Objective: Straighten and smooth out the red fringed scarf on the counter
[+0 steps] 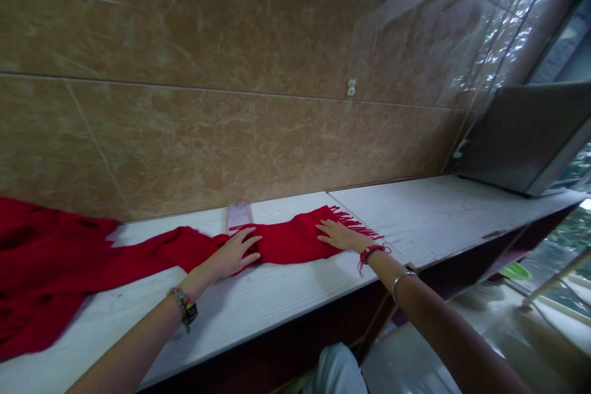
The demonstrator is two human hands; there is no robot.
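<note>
Scarf (293, 240) is laid lengthwise along the white surface (415, 209), with a fairly flat stretch set between the two grips. The left grip (233, 252) is spread, palm down, where the cloth narrows and gathers; whether any of it is caught beneath the palm cannot be told. The right grip (340, 235) is likewise spread, rested on the fringed end, seemingly so that this end is kept flat and the stretch is steadied from both sides. The fringe (353, 221) is fanned out just behind the right grip and reaches past its wrist. To the left of the left grip, the rest of the cloth (41, 271) is bunched in loose folds, probably because only the part between the grips is being held straight. Just behind the left grip, a card (239, 214) is laid near the wall (207, 148). Well to the right of the right grip, a grey box (526, 135) is stood clear of the cloth.
</note>
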